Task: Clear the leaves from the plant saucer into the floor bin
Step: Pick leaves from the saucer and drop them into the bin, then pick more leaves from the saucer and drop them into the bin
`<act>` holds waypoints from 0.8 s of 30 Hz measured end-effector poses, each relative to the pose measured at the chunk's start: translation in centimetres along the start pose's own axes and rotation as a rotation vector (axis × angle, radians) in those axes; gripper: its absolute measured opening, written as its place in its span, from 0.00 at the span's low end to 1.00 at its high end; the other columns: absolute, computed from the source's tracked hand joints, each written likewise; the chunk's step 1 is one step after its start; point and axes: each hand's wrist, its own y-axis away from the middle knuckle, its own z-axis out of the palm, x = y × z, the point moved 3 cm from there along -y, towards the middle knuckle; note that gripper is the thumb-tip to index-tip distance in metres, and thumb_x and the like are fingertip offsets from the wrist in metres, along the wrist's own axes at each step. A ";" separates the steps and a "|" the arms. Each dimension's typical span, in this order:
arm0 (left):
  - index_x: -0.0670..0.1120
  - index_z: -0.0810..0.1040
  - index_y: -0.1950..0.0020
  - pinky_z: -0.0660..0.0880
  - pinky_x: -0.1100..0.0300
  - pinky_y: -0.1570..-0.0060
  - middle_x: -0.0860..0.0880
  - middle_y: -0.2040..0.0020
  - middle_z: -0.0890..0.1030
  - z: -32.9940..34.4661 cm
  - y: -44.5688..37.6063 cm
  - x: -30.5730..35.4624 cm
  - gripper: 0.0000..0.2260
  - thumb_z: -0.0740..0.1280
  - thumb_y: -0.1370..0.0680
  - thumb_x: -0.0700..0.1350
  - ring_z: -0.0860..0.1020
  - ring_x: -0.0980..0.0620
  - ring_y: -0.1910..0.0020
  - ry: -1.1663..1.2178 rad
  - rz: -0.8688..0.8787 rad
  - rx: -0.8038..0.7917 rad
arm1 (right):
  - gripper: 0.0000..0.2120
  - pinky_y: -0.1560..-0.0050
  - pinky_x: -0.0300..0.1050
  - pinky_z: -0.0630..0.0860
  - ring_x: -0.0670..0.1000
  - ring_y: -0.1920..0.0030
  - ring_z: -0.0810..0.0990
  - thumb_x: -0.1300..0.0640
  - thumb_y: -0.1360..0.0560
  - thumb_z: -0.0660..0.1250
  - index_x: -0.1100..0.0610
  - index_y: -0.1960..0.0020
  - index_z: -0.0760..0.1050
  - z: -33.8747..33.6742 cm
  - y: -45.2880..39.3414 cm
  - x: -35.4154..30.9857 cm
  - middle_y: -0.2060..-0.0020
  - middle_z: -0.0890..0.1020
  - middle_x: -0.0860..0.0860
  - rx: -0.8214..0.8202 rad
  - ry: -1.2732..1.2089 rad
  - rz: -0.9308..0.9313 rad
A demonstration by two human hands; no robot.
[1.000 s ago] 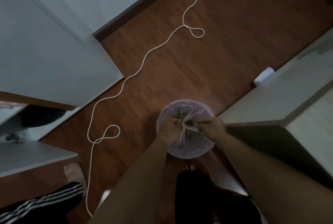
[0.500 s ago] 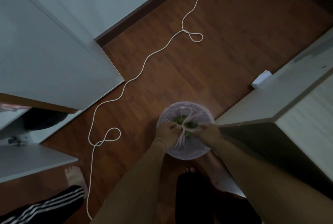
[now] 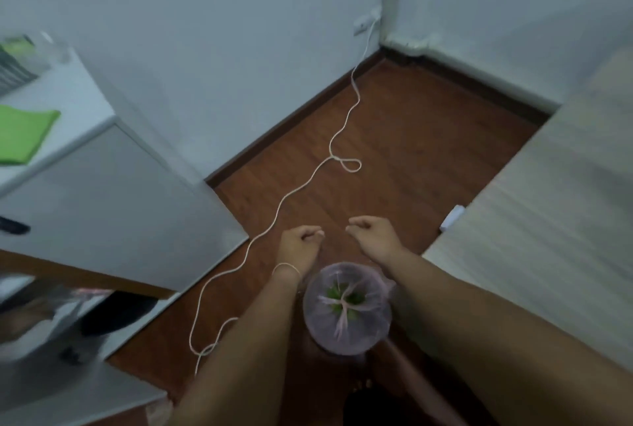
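Note:
The floor bin (image 3: 347,340) stands on the wooden floor between my forearms, lined with a pale pink bag whose handles are tied in a knot (image 3: 343,305) over the middle. Green leaves (image 3: 334,294) show through the gaps under the knot. My left hand (image 3: 299,242) hovers above and beyond the bin, fingers loosely curled, holding nothing. My right hand (image 3: 373,234) is level with it, a hand's width to the right, also loosely curled and empty. No plant saucer is in view.
A white cable (image 3: 291,194) snakes across the floor from a wall socket (image 3: 364,23) past the bin's left side. A white cabinet (image 3: 113,206) with a green cloth (image 3: 24,133) stands left. A pale wooden surface (image 3: 555,206) runs along the right.
Both hands have let go of the bag handles, which now stay knotted, and have lifted up and away from the bin. The camera has tilted up toward the wall corner.

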 end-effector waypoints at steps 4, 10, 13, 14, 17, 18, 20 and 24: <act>0.42 0.84 0.49 0.81 0.38 0.50 0.42 0.61 0.84 0.3 3.0 7.7 0.08 0.71 0.27 0.41 0.83 0.43 0.60 0.013 0.104 -0.026 | 0.11 0.65 0.38 0.70 0.43 0.68 0.74 0.60 0.28 0.71 0.60 0.46 0.82 -6.4 3.5 -5.4 0.66 0.79 0.48 0.071 -0.053 -0.067; 0.44 0.82 0.53 0.80 0.46 0.51 0.40 0.58 0.83 7.8 10.9 17.3 0.04 0.67 0.23 0.39 0.83 0.42 0.59 0.057 0.225 -0.214 | 0.08 0.58 0.43 0.74 0.48 0.63 0.78 0.56 0.30 0.71 0.54 0.51 0.83 -19.2 10.5 -5.9 0.64 0.81 0.48 0.271 -0.089 -0.115; 0.45 0.81 0.51 0.79 0.50 0.54 0.41 0.58 0.82 13.8 14.5 19.5 0.05 0.67 0.23 0.39 0.82 0.45 0.60 0.034 0.258 -0.369 | 0.08 0.57 0.44 0.74 0.48 0.63 0.78 0.58 0.30 0.69 0.56 0.52 0.83 -25.5 14.2 -3.6 0.64 0.81 0.50 0.361 -0.094 -0.092; 0.44 0.80 0.49 0.78 0.52 0.55 0.41 0.58 0.82 16.0 15.7 19.8 0.05 0.67 0.23 0.38 0.81 0.45 0.60 0.010 0.267 -0.426 | 0.07 0.57 0.44 0.75 0.48 0.63 0.78 0.58 0.30 0.69 0.55 0.54 0.83 -27.5 15.5 -2.2 0.64 0.82 0.49 0.394 -0.094 -0.078; 0.41 0.78 0.42 0.78 0.55 0.59 0.41 0.56 0.83 22.3 18.6 20.0 0.10 0.67 0.23 0.38 0.82 0.45 0.60 -0.089 0.320 -0.581 | 0.05 0.57 0.46 0.77 0.48 0.64 0.79 0.60 0.29 0.69 0.54 0.56 0.83 -32.8 19.1 2.2 0.65 0.83 0.50 0.480 -0.055 -0.025; 0.41 0.78 0.42 0.78 0.57 0.60 0.41 0.56 0.83 24.3 19.9 19.9 0.10 0.67 0.23 0.38 0.82 0.44 0.60 -0.125 0.333 -0.627 | 0.06 0.58 0.45 0.76 0.47 0.65 0.78 0.61 0.29 0.68 0.57 0.55 0.83 -34.7 20.3 3.9 0.63 0.83 0.53 0.511 -0.038 -0.002; 0.41 0.78 0.42 0.78 0.59 0.63 0.42 0.57 0.83 27.9 22.0 19.5 0.10 0.67 0.23 0.38 0.82 0.44 0.61 -0.194 0.363 -0.709 | 0.08 0.60 0.41 0.73 0.47 0.65 0.76 0.63 0.27 0.68 0.65 0.50 0.82 -38.3 23.0 7.1 0.58 0.84 0.59 0.568 -0.013 0.035; 0.42 0.80 0.43 0.82 0.48 0.55 0.43 0.59 0.83 33.0 25.3 18.5 0.11 0.69 0.25 0.40 0.84 0.44 0.61 -0.341 0.411 -0.799 | 0.10 0.51 0.40 0.72 0.51 0.51 0.80 0.62 0.27 0.69 0.62 0.47 0.82 -43.2 27.3 12.7 0.47 0.83 0.54 0.602 0.016 0.107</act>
